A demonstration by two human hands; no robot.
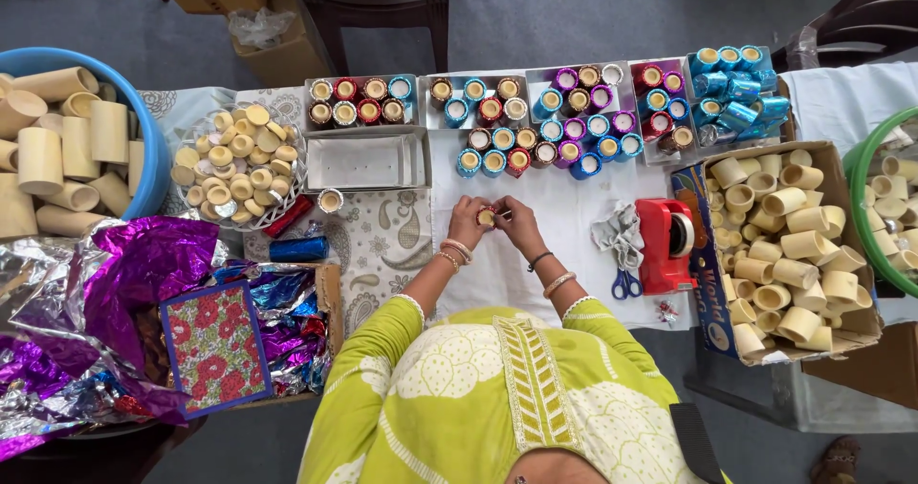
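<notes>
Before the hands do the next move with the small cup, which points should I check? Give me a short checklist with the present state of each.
1. Small cup held between left hand and right hand: ok.
2. Grip closed firmly on the cup: cannot tell, the fingers hide it.
3. Red tape dispenser beside the right hand, on the white cloth: ok.
4. Blue-handled scissors lying next to the dispenser: ok.
5. Foil sheets piled on the left side: ok.
6. Metal tray with free space for finished cups: ok, it looks bare.
</notes>
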